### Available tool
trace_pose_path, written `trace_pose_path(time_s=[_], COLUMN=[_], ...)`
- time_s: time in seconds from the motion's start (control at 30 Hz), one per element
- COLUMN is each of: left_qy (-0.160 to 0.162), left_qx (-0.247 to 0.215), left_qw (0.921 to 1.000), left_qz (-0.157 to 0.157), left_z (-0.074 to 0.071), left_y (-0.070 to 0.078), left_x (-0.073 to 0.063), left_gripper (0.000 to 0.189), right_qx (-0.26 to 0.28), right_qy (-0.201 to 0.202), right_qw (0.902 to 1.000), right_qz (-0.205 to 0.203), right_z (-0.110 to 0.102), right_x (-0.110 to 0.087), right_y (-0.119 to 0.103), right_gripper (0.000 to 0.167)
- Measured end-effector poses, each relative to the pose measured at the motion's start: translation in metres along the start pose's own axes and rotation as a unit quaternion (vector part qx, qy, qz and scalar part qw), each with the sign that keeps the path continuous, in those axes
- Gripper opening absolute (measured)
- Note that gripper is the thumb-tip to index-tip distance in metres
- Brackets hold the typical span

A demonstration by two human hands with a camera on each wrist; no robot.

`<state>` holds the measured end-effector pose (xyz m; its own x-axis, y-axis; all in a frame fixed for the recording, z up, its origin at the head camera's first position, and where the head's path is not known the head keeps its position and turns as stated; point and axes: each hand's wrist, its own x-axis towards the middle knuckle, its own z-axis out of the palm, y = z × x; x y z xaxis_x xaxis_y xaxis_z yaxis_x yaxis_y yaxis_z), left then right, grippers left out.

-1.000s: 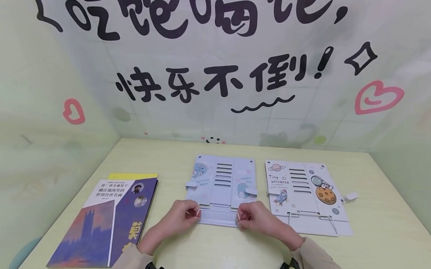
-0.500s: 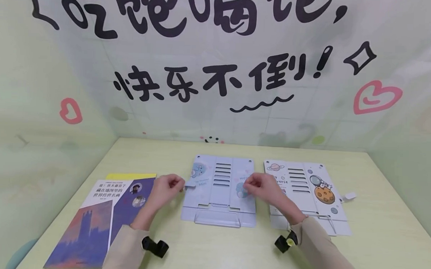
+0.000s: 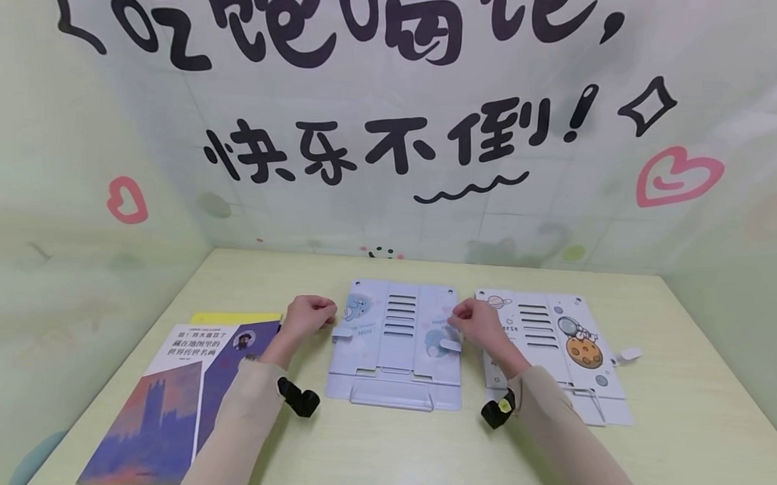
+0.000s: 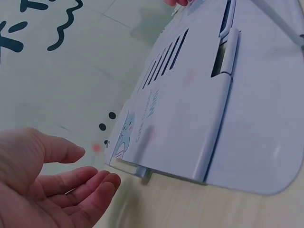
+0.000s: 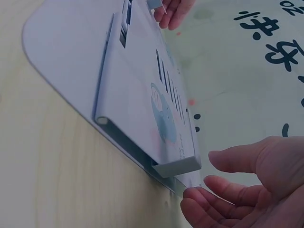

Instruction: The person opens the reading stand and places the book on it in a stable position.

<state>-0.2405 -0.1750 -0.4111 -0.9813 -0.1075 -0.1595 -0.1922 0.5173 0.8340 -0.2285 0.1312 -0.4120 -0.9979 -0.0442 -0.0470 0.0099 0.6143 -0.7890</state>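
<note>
A pale blue book stand (image 3: pixel 397 353) with dinosaur drawings lies flat on the table, its slotted plate uppermost. Its wire bracket (image 3: pixel 391 404) rests down over the front base. On its left side, my left hand (image 3: pixel 309 316) is beside the upper edge, and the left wrist view shows loosely bent fingers (image 4: pixel 102 190) with nothing in them, near the small side clip (image 4: pixel 142 172). My right hand (image 3: pixel 482 326) is at the opposite upper edge. Thumb and fingers (image 5: pixel 204 199) are apart there, near the right page clip (image 5: pixel 178 166), holding nothing.
A white book stand (image 3: pixel 546 334) with an astronaut print lies close to the right, partly under my right forearm. Left of my left arm, a large picture book (image 3: pixel 158 406) overlaps a yellow one (image 3: pixel 238 317). A printed backdrop (image 3: pixel 389 221) rises behind the table.
Both hands have let go of the wire bracket, which has come down onto the base. They have moved away from me to the two sides of the blue stand.
</note>
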Motion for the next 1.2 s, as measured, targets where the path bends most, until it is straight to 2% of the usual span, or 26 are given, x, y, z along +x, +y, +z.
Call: trace_pose_path(time_s=[0.23,0.5,0.8,1.07,1.2], left_qy=[-0.021,-0.008,-0.005,0.011,0.019], left_qx=[-0.040,-0.025,-0.033,-0.051,-0.067], left_qw=[0.9987,0.9990,0.9973,0.9952,0.9945], left_qz=[-0.023,-0.036,-0.066,-0.083,-0.077], left_z=[0.007,0.014,0.017,0.020,0.020], left_y=[-0.001,-0.001,0.004,0.007,0.006], left_x=[0.007,0.012,0.013,0.011,0.011], left_gripper=[0.026,0.026,0.025,0.025,0.025], right_qx=[-0.008,-0.001,0.007,0.027,0.042], right_qy=[0.009,-0.003,0.013,0.018,0.022], right_qw=[0.9999,0.9989,0.9983,0.9970,0.9964], right_qz=[0.006,0.047,0.056,0.070,0.070], right_z=[0.002,0.005,0.008,0.008,0.007], right_x=[0.007,0.015,0.020,0.018,0.017], right_y=[0.005,0.006,0.009,0.005,0.006], right_gripper=[0.018,0.027,0.046,0.043,0.043])
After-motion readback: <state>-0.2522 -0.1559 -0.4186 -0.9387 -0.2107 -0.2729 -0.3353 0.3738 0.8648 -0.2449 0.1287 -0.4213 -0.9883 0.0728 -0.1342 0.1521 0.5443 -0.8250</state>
